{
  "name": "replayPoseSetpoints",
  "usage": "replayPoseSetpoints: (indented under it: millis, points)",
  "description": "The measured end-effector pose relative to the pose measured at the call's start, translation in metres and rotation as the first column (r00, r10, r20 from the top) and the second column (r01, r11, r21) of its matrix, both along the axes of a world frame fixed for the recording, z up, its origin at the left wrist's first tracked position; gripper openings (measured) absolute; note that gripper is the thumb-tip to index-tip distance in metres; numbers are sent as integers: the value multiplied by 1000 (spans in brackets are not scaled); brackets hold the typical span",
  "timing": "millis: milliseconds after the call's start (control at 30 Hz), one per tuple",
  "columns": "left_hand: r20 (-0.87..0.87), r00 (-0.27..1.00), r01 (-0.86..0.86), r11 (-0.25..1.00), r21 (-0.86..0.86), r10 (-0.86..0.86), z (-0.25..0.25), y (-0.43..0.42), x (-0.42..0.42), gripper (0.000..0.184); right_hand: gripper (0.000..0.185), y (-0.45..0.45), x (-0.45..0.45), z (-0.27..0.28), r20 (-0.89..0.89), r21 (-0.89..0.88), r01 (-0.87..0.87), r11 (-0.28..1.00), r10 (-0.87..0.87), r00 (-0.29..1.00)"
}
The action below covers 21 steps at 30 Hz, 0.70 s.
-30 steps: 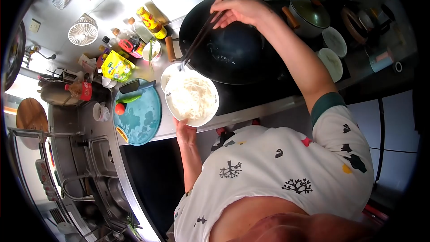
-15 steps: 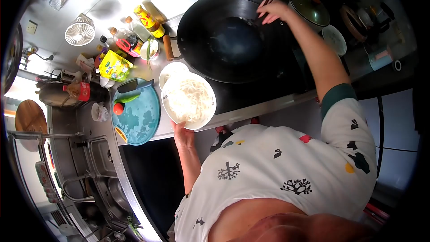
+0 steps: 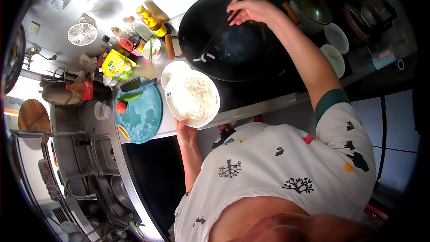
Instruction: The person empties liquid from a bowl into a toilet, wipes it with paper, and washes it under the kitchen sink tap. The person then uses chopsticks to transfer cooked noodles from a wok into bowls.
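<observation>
My right hand (image 3: 249, 10) is closed round a pair of dark chopsticks (image 3: 219, 33) above the big black wok (image 3: 192, 18). Short white noodle pieces (image 3: 205, 57) hang at the chopstick tips, over the wok's near left side. Steam or glare blurs the wok's middle. With my left hand (image 3: 185, 132) I grip the rim of a white bowl (image 3: 216, 104), tilted beside the wok. White noodles (image 3: 193, 96) fill much of this bowl. A second white bowl (image 3: 174, 69) sits partly hidden behind it.
Left of the bowls lies a blue cutting board (image 3: 142, 121) with a cleaver (image 3: 134, 84), green pepper (image 3: 130, 97) and small red tomato (image 3: 121, 107). Several bottles and a yellow pouch (image 3: 118, 65) stand behind. A lidded pot (image 3: 309, 15) is right of the wok.
My right hand has moved left over the wok, bringing the chopsticks and noodle pieces toward the bowl. My left hand still holds the bowl, nearly unmoved.
</observation>
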<state>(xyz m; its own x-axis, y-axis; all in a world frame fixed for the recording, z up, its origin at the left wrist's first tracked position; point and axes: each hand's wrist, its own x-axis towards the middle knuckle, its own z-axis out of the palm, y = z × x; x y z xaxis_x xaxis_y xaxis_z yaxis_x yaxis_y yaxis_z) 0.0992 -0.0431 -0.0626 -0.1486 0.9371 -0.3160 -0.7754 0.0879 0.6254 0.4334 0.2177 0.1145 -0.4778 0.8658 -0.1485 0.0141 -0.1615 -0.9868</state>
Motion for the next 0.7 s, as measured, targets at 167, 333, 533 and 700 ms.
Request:
replayPoseSetpoints:
  millis: [167, 333, 533, 700]
  points:
    - [2, 1000, 7, 1000, -8, -7, 2, 2, 3, 77, 26, -46, -43, 35, 108, 148, -147, 978, 132, 985]
    - [29, 1000, -5, 1000, -11, 6, -3, 1, -1, 78, 34, -3, 24, 25, 280, 267, 88, 960, -164, 946]
    - [-35, 999, -4, 1000, 21, 4, -8, -3, -3, 80, 26, 53, 103, -37, 498, 263, 409, 874, -486, 718]
    - [-45, 999, 8, 1000, 17, -7, -8, -3, -3, 79, 22, 51, 33, -91, 178, -102, 425, 900, -403, 898]
